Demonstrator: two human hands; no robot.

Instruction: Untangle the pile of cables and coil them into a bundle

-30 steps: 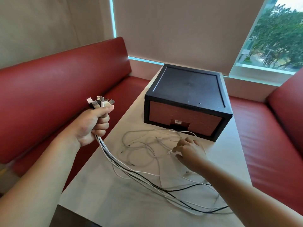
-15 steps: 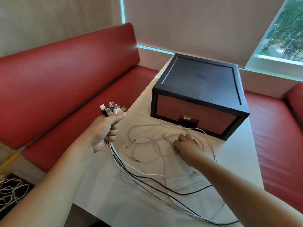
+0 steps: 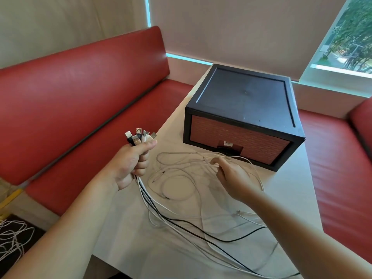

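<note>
A loose tangle of white and black cables (image 3: 181, 190) sprawls over the white table (image 3: 128, 234). My left hand (image 3: 128, 164) grips a bunch of several cables just below their USB plugs (image 3: 140, 136), which stick up above my fist at the table's left edge. From that fist the cables trail down and to the right across the table. My right hand (image 3: 231, 176) is over the middle of the tangle, and its fingertips pinch a white cable strand (image 3: 207, 161) a little above the table.
A black box with a brick-patterned front (image 3: 241, 117) stands at the far end of the table. Red benches (image 3: 70, 93) run along the left and right sides. More white cables (image 3: 12, 238) lie on the floor at lower left.
My right hand has lifted off the pile with a white strand pinched in its fingertips. My left hand keeps its grip on the plug ends.
</note>
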